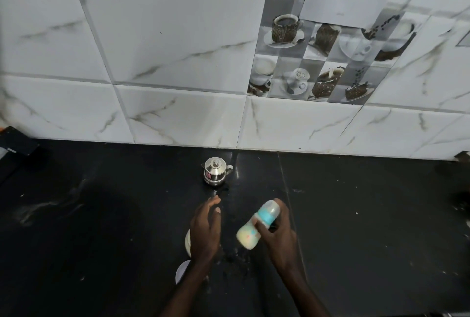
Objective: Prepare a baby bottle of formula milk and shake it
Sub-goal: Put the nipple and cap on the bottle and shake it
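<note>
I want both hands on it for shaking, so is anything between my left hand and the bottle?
Nothing visible. The left hand hangs open beside the baby bottle, which the right hand grips tilted above the counter.

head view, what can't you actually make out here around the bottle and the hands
- Baby bottle, head view: motion-blurred, its markings unreadable; the right hand covers its far side.
- White container: mostly behind the left hand.
- White round item: partly under the left forearm, identity unclear.
- Steel pot: lidded, contents hidden.
</note>
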A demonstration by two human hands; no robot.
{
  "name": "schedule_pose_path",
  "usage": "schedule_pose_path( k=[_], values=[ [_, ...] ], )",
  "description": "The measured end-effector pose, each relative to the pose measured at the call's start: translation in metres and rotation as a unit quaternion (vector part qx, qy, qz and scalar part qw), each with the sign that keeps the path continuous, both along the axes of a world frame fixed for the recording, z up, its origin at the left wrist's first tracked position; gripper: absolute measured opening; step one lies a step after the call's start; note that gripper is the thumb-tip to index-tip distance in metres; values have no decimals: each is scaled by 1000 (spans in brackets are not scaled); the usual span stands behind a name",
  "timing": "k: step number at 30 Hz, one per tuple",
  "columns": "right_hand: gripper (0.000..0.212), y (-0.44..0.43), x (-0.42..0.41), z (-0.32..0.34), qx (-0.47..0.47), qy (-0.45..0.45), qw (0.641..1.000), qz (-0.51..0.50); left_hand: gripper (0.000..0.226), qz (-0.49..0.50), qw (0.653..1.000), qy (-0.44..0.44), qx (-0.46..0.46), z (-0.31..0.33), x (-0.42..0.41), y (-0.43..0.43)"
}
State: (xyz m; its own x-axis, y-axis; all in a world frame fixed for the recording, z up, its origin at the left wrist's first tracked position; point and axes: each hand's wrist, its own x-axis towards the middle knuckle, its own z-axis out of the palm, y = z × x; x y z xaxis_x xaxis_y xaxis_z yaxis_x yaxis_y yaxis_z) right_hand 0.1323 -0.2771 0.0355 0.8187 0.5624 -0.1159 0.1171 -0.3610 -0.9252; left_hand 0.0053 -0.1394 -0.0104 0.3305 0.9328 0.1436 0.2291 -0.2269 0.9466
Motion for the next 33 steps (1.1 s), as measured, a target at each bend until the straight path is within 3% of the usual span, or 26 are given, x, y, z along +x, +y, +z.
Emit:
schedule_pose_path(
  k=[3,6,10,15,18,21,25,29,33],
  values=[
    [67,1,-5,-3,10,6,998,-64,34,7,1000,-6,-7,1,-1,1],
    [73,0,-8,-9,-36,19,999,33,29,7,1000,-7,-5,1,-1,-1],
    [57,-2,3,-8,22,31,995,-93,34,12,1000,-13,2,3,0,2],
    [71,-3,-1,-11,-51,26,998,30,28,4,1000,-12,2,3,-2,1],
    [71,-2,-1,-15,-27,20,998,-44,32,5,1000,-14,10,5,-1,1],
    [72,1,-13,-16,-53,45,997,24,29,4,1000,-10,-2,6,0,-1],
    [64,6,-10,-13,-4,56,997,-62,31,3,1000,-18,10,8,1,-1],
    [65,8,-15,-13,-30,36,998,29,29,5,1000,-19,7,4,-2,-2],
    [67,14,-8,-12,19,63,997,-32,33,14,1000,-18,6,6,-6,-1]
  ],
)
